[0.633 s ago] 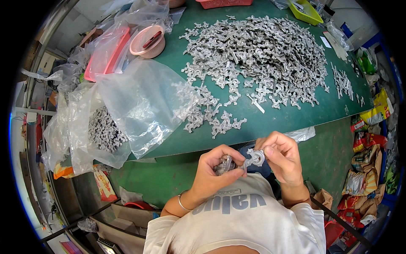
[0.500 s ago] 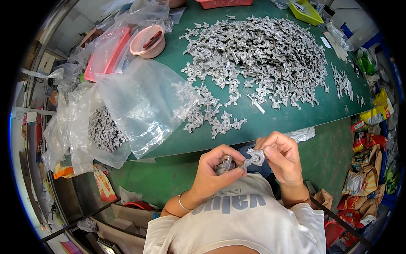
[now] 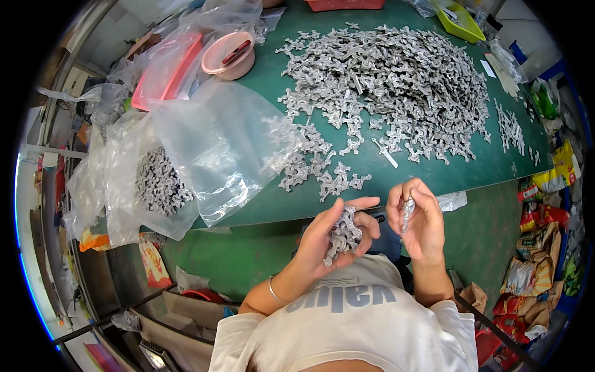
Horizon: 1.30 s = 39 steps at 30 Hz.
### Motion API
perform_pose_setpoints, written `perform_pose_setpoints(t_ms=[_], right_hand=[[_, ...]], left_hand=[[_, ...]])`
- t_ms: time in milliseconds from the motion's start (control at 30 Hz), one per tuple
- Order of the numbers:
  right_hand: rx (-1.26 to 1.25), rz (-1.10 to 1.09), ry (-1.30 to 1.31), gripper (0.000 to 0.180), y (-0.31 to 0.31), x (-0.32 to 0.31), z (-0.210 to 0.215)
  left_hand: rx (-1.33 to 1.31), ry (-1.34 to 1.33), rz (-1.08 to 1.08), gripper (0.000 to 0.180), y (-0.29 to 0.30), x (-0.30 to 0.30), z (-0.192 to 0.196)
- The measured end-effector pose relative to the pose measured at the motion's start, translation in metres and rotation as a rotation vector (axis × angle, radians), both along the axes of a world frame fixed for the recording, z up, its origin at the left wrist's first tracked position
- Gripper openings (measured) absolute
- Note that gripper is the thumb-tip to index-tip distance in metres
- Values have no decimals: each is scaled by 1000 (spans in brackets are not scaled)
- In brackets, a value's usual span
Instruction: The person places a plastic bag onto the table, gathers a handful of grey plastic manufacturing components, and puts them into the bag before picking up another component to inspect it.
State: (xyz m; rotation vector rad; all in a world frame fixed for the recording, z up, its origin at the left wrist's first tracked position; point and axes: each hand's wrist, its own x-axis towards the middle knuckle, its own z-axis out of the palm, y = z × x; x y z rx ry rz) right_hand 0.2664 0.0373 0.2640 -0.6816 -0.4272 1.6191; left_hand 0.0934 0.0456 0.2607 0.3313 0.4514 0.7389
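Several small silvery metal castings lie stacked in my left hand, the fingers curled around them and the index finger stretched out. My right hand is raised beside it, apart from it, pinching a single metal casting seen edge-on between thumb and fingers. Both hands are just off the near edge of the green table. Beyond them a big pile of like castings covers the table, with a loose cluster near the edge.
On the left, a clear plastic bag lies beside another bag holding castings. Behind stand a pink bowl with a red-handled tool and a pink tray. Thin metal strips lie at right, a yellow-green basket at far right.
My hands have moved apart. The casting formerly held between them is now in my right hand alone, turned edge-on. My left hand has turned and opened somewhat, showing the stack. The view has shifted slightly.
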Motion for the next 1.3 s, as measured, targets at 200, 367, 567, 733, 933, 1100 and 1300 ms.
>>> perform_pose_setpoints(t_ms=[200, 367, 567, 733, 933, 1100, 1300], right_hand=[[-29, 32, -66, 14, -2, -3, 3], [62, 105, -311, 10, -6, -2, 1], [218, 99, -691, 24, -15, -9, 22], [325, 121, -753, 27, -18, -9, 30], [350, 137, -808, 26, -20, -8, 31], [295, 122, -780, 16, -20, -8, 23], [98, 146, -751, 10, -11, -15, 2]], left_hand=[[57, 82, -8, 58, -1, 4, 5], [105, 197, -41, 60, -3, 4, 13], [220, 208, -29, 53, -3, 2, 12], [244, 198, -35, 51, -3, 2, 16], [229, 257, -71, 52, -3, 2, 20], [275, 258, -102, 53, 0, 8, 20], [270, 320, -76, 44, 5, 13, 0]])
